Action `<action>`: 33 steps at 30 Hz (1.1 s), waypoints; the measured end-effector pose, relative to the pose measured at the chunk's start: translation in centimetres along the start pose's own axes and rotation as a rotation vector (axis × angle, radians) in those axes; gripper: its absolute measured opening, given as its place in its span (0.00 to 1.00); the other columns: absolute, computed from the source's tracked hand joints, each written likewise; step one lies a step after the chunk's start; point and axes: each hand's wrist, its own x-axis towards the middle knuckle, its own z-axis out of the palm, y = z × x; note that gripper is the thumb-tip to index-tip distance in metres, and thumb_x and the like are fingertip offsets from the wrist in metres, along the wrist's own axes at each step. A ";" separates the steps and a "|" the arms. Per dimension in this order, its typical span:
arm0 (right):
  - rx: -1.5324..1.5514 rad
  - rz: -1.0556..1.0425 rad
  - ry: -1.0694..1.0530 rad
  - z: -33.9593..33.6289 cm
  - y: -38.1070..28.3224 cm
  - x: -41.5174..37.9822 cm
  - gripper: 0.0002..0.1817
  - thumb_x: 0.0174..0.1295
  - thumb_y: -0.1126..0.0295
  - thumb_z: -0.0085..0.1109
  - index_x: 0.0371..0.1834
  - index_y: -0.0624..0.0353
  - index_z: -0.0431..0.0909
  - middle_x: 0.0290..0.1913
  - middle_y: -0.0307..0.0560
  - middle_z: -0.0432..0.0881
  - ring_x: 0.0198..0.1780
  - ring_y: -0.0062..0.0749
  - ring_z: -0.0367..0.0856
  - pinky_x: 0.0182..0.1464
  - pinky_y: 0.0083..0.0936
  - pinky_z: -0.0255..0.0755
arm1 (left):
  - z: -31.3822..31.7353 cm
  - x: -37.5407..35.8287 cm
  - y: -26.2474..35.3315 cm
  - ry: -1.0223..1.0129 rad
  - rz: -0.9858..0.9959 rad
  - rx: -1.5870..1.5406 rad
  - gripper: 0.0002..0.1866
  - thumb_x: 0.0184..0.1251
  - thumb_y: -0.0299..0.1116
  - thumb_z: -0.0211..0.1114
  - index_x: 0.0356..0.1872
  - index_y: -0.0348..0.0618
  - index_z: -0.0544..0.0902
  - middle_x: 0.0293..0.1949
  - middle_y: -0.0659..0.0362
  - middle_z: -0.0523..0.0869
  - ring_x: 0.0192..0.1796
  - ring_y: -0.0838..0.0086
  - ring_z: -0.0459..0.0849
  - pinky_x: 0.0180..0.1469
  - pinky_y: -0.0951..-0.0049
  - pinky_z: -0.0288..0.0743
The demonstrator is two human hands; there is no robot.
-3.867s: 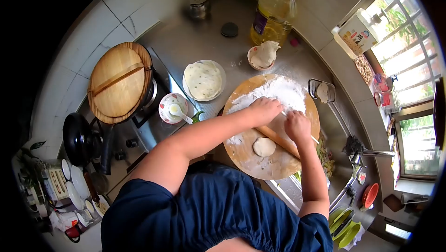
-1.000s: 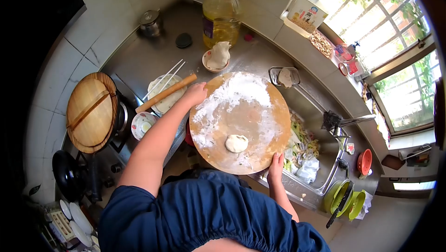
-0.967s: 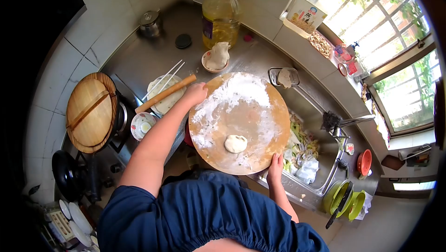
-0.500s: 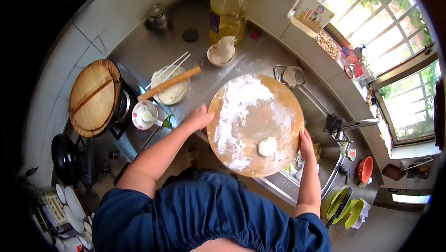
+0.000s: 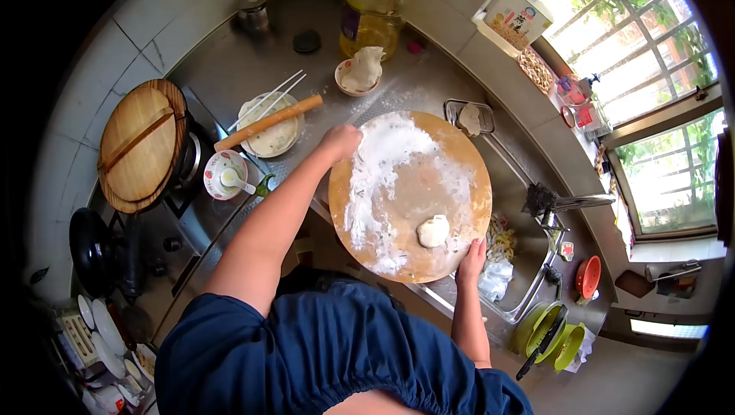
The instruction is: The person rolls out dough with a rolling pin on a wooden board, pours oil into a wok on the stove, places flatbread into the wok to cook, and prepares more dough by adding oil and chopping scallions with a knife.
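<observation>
A round wooden board (image 5: 413,246) dusted with white flour lies over the counter edge and part of the sink. On its lower right rests a lump of dough (image 5: 433,231). My left hand (image 5: 341,143) holds the board's upper left rim, and my right hand (image 5: 471,263) grips its lower right rim. To the left, a rolling pin (image 5: 269,122) lies across a bowl of pale dough or batter (image 5: 277,141), beside two white chopsticks (image 5: 268,97). Behind the board is a small bowl (image 5: 357,92) with a crumpled whitish bag or cloth (image 5: 363,66).
A wooden-lidded pot (image 5: 142,147) and a black pan (image 5: 92,253) stand left. Nearer is a bowl with a white spoon (image 5: 227,174). An oil jug (image 5: 371,13) stands behind. Right are the sink (image 5: 528,262), faucet (image 5: 583,202), red bowl (image 5: 588,276) and green baskets (image 5: 568,348).
The board has turned a little between my hands. My left hand has moved up along its rim, and my right hand has moved down and inward along the other side.
</observation>
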 end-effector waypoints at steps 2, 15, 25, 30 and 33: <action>0.006 -0.023 -0.014 -0.3 0.0 1.0 0.22 0.75 0.64 0.41 0.67 0.64 0.64 0.60 0.49 0.75 0.57 0.31 0.73 0.61 0.25 0.65 | -1.1 -2.2 -0.1 -0.080 -0.052 -0.063 0.27 0.65 0.50 0.50 0.47 0.34 0.82 0.49 0.41 0.83 0.53 0.48 0.80 0.57 0.59 0.70; 0.112 0.016 -0.332 2.3 -8.2 8.3 0.23 0.75 0.66 0.42 0.69 0.66 0.61 0.65 0.50 0.72 0.63 0.31 0.71 0.66 0.25 0.63 | -5.7 -13.5 0.6 0.330 -0.093 -0.235 0.28 0.64 0.53 0.50 0.27 0.32 0.78 0.28 0.38 0.81 0.39 0.43 0.80 0.43 0.55 0.72; -0.139 0.106 -0.656 5.0 -11.0 16.5 0.24 0.73 0.63 0.44 0.69 0.62 0.64 0.62 0.44 0.75 0.60 0.26 0.73 0.63 0.22 0.65 | 2.0 -22.1 -2.2 0.147 -0.386 -1.067 0.19 0.66 0.45 0.58 0.42 0.36 0.79 0.37 0.57 0.83 0.41 0.74 0.80 0.43 0.74 0.71; -0.425 0.109 -0.699 8.9 -10.9 22.4 0.24 0.72 0.61 0.49 0.68 0.59 0.67 0.57 0.37 0.78 0.55 0.20 0.74 0.58 0.17 0.66 | 2.3 -24.1 0.3 -0.063 -0.528 -1.207 0.26 0.70 0.41 0.57 0.63 0.37 0.64 0.54 0.49 0.77 0.55 0.61 0.78 0.58 0.62 0.71; -0.574 0.072 -0.664 11.7 -9.4 24.0 0.26 0.71 0.58 0.50 0.66 0.61 0.68 0.60 0.43 0.77 0.59 0.24 0.72 0.62 0.20 0.63 | 2.7 -24.1 -0.8 -0.016 -0.547 -1.264 0.35 0.68 0.39 0.59 0.70 0.39 0.54 0.55 0.46 0.76 0.53 0.62 0.79 0.57 0.64 0.72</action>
